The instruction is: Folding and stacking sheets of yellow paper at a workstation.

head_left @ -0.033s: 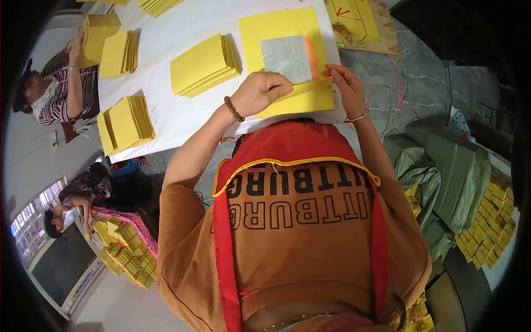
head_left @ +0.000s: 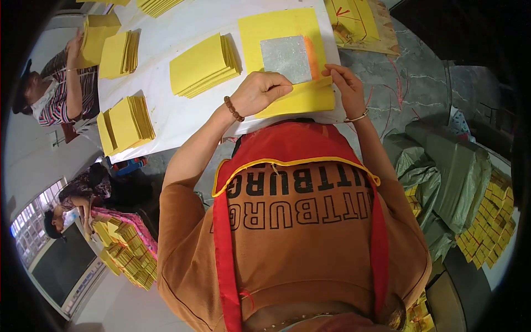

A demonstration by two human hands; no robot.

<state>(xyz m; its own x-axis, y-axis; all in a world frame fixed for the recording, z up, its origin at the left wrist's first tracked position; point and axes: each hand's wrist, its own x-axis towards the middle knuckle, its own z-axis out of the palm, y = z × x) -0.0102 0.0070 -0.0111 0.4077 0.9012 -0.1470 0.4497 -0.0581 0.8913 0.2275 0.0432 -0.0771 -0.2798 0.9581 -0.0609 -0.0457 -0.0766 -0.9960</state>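
Note:
A yellow paper sheet [head_left: 251, 41] lies on the white-covered table, with a silver square [head_left: 286, 60] on it and an orange strip [head_left: 312, 58] along the square's right side. The sheet's near edge is lifted and turned over in a fold [head_left: 310, 93]. My left hand [head_left: 260, 91] is closed, thumb and fingers pinching this fold near its left end. At the other end, beside the table's right edge, my right hand [head_left: 349, 88] closes thumb against fingers on the fold's corner.
Stacks of folded yellow paper [head_left: 202, 65] stand on the white table [head_left: 157, 72]. A striped-sleeved person [head_left: 61, 94] holds yellow paper at the left; another bends over piled yellow packets [head_left: 124, 249]. Green wrapped bundles [head_left: 448, 171] and more packets [head_left: 487, 221] lie at right, beside a wooden board [head_left: 384, 30].

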